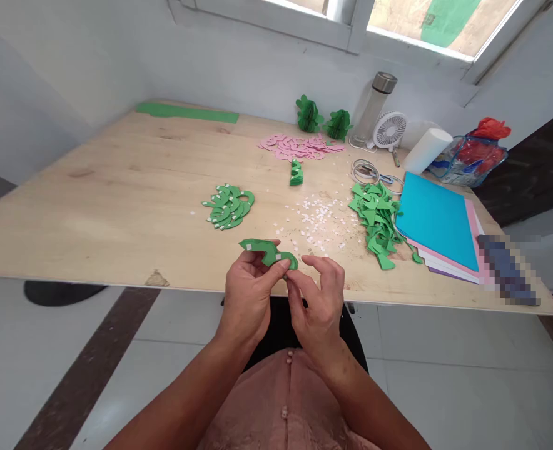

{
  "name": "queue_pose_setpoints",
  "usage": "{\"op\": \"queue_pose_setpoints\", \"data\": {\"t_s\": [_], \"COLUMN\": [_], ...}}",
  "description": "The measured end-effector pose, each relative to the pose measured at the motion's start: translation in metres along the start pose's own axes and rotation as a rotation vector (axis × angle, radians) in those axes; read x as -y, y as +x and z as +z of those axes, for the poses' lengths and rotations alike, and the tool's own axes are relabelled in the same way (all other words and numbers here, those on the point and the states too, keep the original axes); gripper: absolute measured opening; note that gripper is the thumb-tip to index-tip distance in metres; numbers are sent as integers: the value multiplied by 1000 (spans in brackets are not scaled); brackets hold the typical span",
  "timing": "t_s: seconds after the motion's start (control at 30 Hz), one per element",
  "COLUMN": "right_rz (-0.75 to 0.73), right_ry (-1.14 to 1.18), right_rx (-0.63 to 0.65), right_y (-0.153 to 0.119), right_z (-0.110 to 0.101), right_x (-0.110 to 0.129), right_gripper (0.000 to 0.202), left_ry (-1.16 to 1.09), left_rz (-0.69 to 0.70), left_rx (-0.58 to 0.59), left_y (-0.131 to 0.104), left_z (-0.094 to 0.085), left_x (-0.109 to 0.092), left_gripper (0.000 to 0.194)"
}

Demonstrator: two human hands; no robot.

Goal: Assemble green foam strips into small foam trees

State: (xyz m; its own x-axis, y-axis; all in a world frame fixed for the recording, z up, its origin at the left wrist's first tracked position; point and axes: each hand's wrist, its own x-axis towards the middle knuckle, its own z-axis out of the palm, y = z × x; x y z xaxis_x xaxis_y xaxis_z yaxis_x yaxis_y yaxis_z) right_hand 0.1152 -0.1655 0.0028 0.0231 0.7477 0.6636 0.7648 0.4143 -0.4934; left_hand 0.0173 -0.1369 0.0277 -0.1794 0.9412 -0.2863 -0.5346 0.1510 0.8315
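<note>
Left hand (248, 290) holds a wavy green paper cutout (268, 251); right hand (318, 297), grip pinched narrow at its end, could tear it by tugging

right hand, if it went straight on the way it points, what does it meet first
Probably the green paper cutout in the left hand, just ahead of the right hand; whether they touch is unclear.

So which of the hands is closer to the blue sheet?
Right: the right hand is left of the blue sheet, lower in view; the left hand, holding a green cutout, is farther left.
</note>
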Motion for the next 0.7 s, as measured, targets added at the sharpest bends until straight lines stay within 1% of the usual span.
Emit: {"op": "queue_pose_setpoints", "data": {"t_s": [0.3,0.7], "right_rz": [-78,-123], "right_ry": [-60,-70], "right_rx": [61,-37], "right_y": [3,10], "right_z": [-6,-10], "right_x": [-6,-13], "right_gripper": [19,18], "left_ry": [20,-26], "left_rz": [-22,-21], "left_rx": [-7,-16], "left_y": [-1,-1], "left_z": [3,17], "left_x": [3,-1], "left_gripper": [44,43]}}
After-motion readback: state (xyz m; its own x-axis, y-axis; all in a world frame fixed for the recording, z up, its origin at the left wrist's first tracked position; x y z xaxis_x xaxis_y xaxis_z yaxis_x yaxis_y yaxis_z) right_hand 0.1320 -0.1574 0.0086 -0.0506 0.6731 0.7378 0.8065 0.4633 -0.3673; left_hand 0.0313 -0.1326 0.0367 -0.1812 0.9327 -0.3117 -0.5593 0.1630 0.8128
